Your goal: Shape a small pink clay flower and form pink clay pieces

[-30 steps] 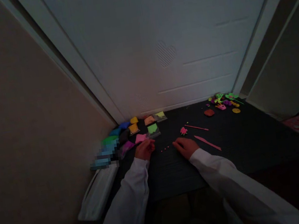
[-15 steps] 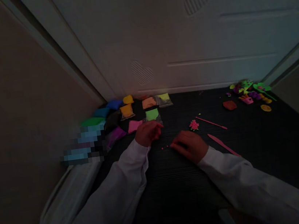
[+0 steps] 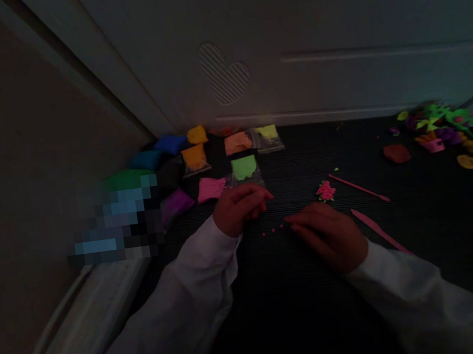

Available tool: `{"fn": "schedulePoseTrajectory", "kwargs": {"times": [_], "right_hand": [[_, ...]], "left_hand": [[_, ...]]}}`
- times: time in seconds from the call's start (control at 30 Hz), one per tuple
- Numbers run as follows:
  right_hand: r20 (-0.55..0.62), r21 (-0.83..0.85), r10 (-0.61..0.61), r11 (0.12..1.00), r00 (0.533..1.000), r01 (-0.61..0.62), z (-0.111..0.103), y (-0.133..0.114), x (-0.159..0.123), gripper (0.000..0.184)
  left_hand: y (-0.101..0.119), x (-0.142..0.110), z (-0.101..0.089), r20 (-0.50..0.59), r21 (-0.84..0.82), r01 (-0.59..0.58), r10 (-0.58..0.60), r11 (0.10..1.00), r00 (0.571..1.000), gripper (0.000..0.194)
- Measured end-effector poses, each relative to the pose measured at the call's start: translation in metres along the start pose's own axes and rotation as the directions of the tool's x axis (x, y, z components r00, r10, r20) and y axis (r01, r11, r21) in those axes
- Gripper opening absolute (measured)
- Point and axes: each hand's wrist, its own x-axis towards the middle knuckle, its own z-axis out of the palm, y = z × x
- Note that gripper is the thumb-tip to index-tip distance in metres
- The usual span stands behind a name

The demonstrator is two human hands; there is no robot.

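Observation:
My left hand (image 3: 243, 210) is held over the table with its fingers curled in; what they hold, if anything, is hidden. My right hand (image 3: 334, 238) is low over the table, its forefinger and thumb slightly apart with nothing visible between them. By its fingertips is a short row of three tiny pink clay balls (image 3: 273, 230). Beyond the right hand sits a small pink clay flower (image 3: 326, 191) with green bits under it. To the right lie a thin pink modelling tool (image 3: 359, 187) and a pink clay knife (image 3: 378, 229).
Bags of coloured clay, including a light green one (image 3: 244, 168) and a pink one (image 3: 212, 188), lie at back left. A reddish-brown lump (image 3: 396, 153) and several finished clay pieces (image 3: 442, 129) lie at back right. A white panel (image 3: 338, 88) rises behind the black table.
My right fingertips have drawn back slightly from the row, and the third pink ball shows clearly on the table. My left hand stays curled. The view has shifted, and the scene is darker.

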Motion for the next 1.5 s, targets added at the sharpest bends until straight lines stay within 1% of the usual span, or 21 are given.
{"fn": "schedulePoseTrajectory", "kwargs": {"times": [0.13,0.27,0.37,0.53,0.67,0.73,0.87,0.97,1.13,1.3,1.5], "right_hand": [[0.016,0.015,0.002,1.000,1.000,-0.002,-0.0019,-0.0017,-0.0002,0.015],[-0.014,0.025,-0.001,1.000,1.000,0.001,-0.0013,-0.0024,-0.0006,0.010],[-0.013,0.016,-0.003,1.000,1.000,0.003,0.0001,-0.0025,-0.0012,0.008],[0.022,-0.045,0.017,0.999,1.000,-0.016,-0.0020,-0.0043,-0.0016,0.015],[0.089,-0.079,-0.021,0.996,0.996,0.028,-0.0050,-0.0051,-0.0012,0.019],[0.102,-0.085,-0.029,0.996,0.994,0.037,-0.0050,-0.0043,-0.0012,0.020],[0.057,-0.039,-0.032,0.999,0.998,0.034,-0.0023,-0.0016,-0.0020,0.015],[0.031,-0.003,-0.048,0.999,0.998,0.048,-0.0005,-0.0005,-0.0028,0.015],[0.040,-0.008,-0.044,0.999,0.998,0.044,-0.0023,-0.0010,-0.0025,0.020],[0.113,-0.019,-0.010,1.000,0.994,0.013,-0.0051,-0.0031,-0.0017,0.016],[0.083,-0.021,0.011,1.000,0.997,-0.010,-0.0031,-0.0048,-0.0026,0.017]], "left_hand": [[-0.0009,0.0002,-0.0002,-0.001,0.022,-0.001,0.001,1.000,1.000,0.019],[-0.0009,0.0004,0.0006,-0.007,0.021,0.000,0.000,1.000,1.000,0.017],[-0.0012,0.0006,0.0008,-0.004,0.019,-0.001,0.001,1.000,1.000,0.017],[-0.0020,0.0008,0.0003,-0.003,0.033,-0.009,0.009,0.999,1.000,0.018],[-0.0008,0.0006,0.0006,-0.006,0.041,-0.002,0.003,0.999,1.000,0.017],[-0.0001,0.0005,0.0009,-0.007,0.049,-0.001,0.001,0.999,1.000,0.017],[0.0009,0.0005,0.0012,0.002,0.061,-0.001,0.001,0.998,1.000,0.018],[0.0021,0.0000,0.0019,-0.002,0.064,0.013,-0.013,0.998,1.000,0.019],[0.0037,-0.0007,0.0028,-0.003,0.071,0.024,-0.024,0.997,1.000,0.020],[0.0024,-0.0004,0.0022,0.006,0.064,0.018,-0.019,0.998,1.000,0.018],[0.0030,-0.0008,0.0023,0.008,0.075,0.027,-0.028,0.997,1.000,0.017]]}}
